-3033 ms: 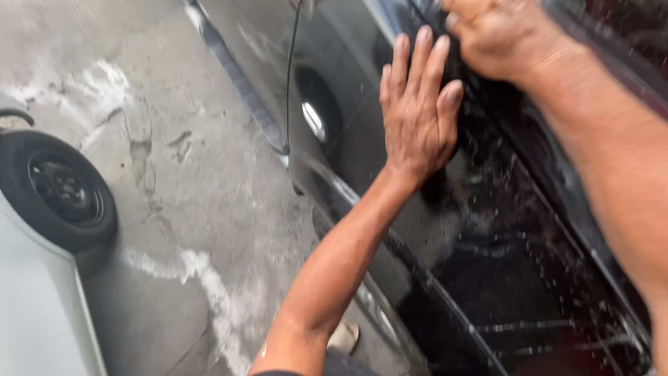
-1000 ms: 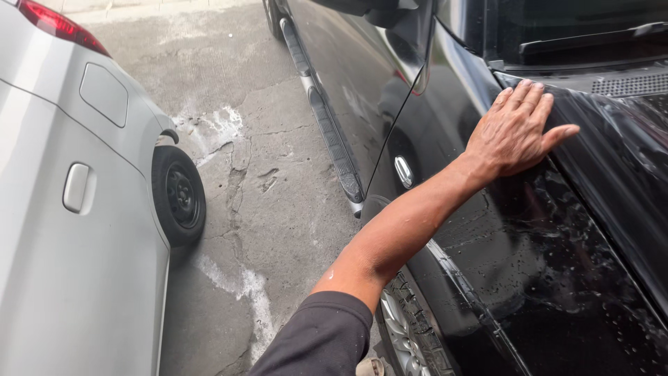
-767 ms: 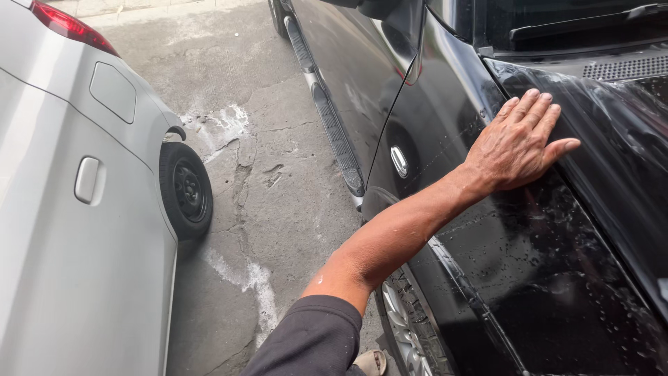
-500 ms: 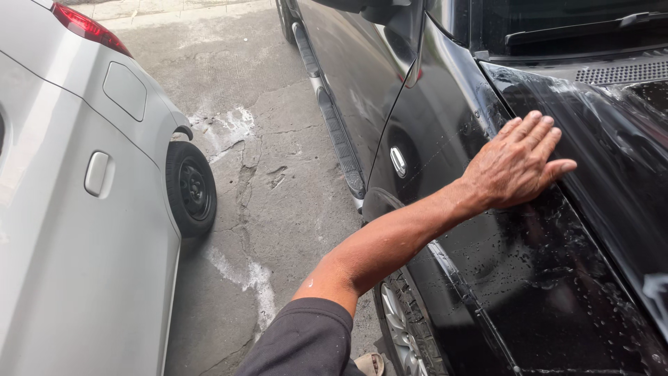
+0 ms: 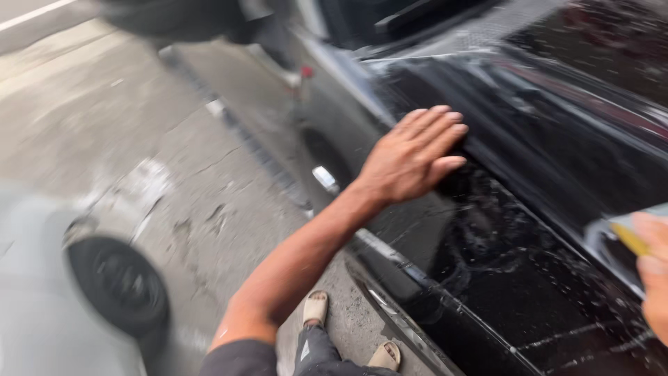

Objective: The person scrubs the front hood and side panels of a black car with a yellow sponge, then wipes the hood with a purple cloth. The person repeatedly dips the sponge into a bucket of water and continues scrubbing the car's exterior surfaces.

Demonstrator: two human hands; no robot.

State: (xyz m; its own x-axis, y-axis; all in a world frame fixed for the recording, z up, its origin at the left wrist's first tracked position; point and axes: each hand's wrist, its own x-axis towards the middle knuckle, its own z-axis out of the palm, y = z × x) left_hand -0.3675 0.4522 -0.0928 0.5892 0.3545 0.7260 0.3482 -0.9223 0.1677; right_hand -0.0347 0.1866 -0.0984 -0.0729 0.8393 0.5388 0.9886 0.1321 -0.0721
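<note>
The left hand (image 5: 410,157) lies flat on the wet, glossy black car body panel (image 5: 529,278), fingers stretched out and close together, pointing to the far right; it grips nothing. The palm presses on the sloping surface just above the front wheel arch, and the bare forearm runs from it down to the near left, ending in a dark short sleeve at the bottom edge of the view.

The right hand (image 5: 654,278) shows only in part at the right edge, near the person. Its fingers are curled around a flat yellow tool (image 5: 630,239) whose tip rests on the black panel, beside a pale, wet patch. The rest of that hand is cut off by the frame, so how fully it wraps the tool cannot be told.

Water streaks and droplets cover the panel between the two hands, which are well apart. Farther off, at the top of the view, lies the dark windscreen base with a black wiper arm (image 5: 417,14).

Below the left forearm, the person's two feet in beige slip-on sandals (image 5: 314,308) stand on the grey cracked concrete floor (image 5: 209,174), close to the black car's lower sill. To the near left, blurred, is the black tyre (image 5: 118,285) of a pale silver car (image 5: 35,306), well apart from the black car, with wet concrete between them.
</note>
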